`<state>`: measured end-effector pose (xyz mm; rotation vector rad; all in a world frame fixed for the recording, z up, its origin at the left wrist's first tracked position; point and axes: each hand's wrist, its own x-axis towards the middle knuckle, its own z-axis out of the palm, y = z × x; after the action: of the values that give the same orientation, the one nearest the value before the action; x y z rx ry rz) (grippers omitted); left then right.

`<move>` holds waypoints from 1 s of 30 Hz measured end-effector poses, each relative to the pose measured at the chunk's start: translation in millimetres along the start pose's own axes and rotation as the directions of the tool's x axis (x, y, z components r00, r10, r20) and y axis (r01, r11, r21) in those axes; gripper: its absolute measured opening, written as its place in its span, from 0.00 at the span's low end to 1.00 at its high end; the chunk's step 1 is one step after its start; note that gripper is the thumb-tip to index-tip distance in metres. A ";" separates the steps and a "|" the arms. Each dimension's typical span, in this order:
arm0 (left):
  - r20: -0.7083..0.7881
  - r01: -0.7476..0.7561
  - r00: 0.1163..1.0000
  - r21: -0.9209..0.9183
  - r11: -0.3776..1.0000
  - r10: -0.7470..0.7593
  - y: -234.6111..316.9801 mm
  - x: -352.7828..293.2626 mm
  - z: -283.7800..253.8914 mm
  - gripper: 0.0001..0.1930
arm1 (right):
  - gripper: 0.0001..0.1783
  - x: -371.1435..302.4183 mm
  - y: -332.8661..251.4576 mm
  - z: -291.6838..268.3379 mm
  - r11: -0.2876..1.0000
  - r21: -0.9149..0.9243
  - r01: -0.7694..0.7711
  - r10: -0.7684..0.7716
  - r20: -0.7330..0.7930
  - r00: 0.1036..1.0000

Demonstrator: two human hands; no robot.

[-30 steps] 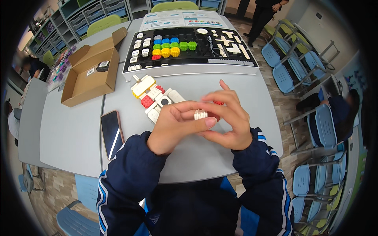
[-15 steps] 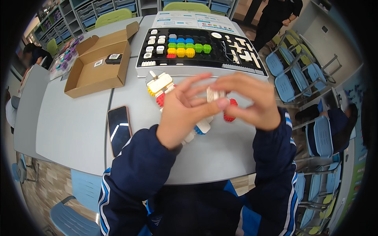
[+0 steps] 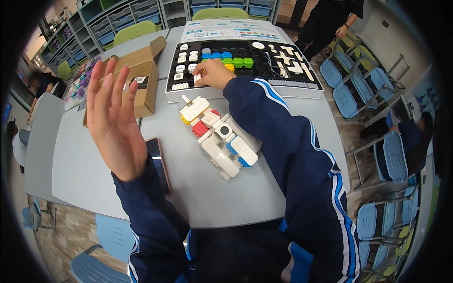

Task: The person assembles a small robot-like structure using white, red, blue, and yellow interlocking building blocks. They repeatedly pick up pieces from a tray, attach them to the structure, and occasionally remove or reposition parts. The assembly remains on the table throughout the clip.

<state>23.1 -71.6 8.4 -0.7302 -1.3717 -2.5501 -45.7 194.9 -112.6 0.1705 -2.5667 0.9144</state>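
My right hand (image 3: pixel 216 74) reaches over the front left part of a black parts tray (image 3: pixel 258 80), its fingertips closed on a small white block (image 3: pixel 197 79). My left hand (image 3: pixel 115 122) is raised with fingers spread and nothing in it, above the table near the phone. Between my arms lies an assembled block model (image 3: pixel 218 134) with white, red, yellow and blue parts. My right sleeve overlaps its right side. Green blocks (image 3: pixel 243 62), blue blocks (image 3: pixel 219 55) and a yellow block (image 3: pixel 230 67) sit in the tray, partly behind my right hand.
An opened cardboard box (image 3: pixel 146 96) stands left of the tray, partly behind my left hand. A phone (image 3: pixel 158 162) lies beside my left wrist. A printed sheet (image 3: pixel 236 30) is behind the tray. A person in black (image 3: pixel 330 21) stands at far right, near blue chairs (image 3: pixel 347 101).
My hands have come apart. The left has moved left and opened; the right has reached forward to the tray. The model is now uncovered, and the loose red block is out of sight.
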 end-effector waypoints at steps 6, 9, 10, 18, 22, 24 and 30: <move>0.020 0.030 0.999 0.011 0.999 -0.030 -2.3 3.5 -4.1 0.27 | 0.18 6.1 6.0 14.9 0.994 0.089 -0.063 0.060 0.038 0.997; 0.009 0.037 0.999 -0.020 0.999 -0.037 -2.0 4.6 -8.3 0.26 | 0.18 5.4 0.1 17.8 0.994 0.078 -0.081 0.078 0.046 0.996; -0.005 0.020 1.000 -0.034 0.999 -0.020 -3.6 5.1 -9.0 0.26 | 0.18 5.2 0.2 16.8 0.991 0.081 -0.102 0.099 0.046 0.994; -0.095 -0.093 0.992 -0.092 0.991 0.085 -1.8 5.9 -14.3 0.24 | 0.14 13.8 -2.5 20.0 0.994 -0.103 -0.019 0.030 0.111 0.993; -0.083 -0.082 0.994 -0.129 0.988 0.071 -3.9 7.1 -16.0 0.23 | 0.11 15.1 -4.7 26.2 0.987 -0.160 -0.002 0.017 0.091 0.996; -0.069 -0.067 0.996 -0.141 0.988 0.058 -5.9 6.7 -14.1 0.23 | 0.10 15.2 -0.9 28.4 0.987 -0.160 -0.016 0.030 0.086 0.996; -0.077 -0.074 0.995 -0.136 0.988 0.063 -7.0 9.1 -18.9 0.20 | 0.08 21.5 -11.2 31.2 0.967 -0.210 -0.145 0.168 0.095 0.981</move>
<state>6.2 -82.2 -1.1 -0.6862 -1.1369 -2.6100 -72.9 167.1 -119.0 -0.0426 -2.7907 0.7084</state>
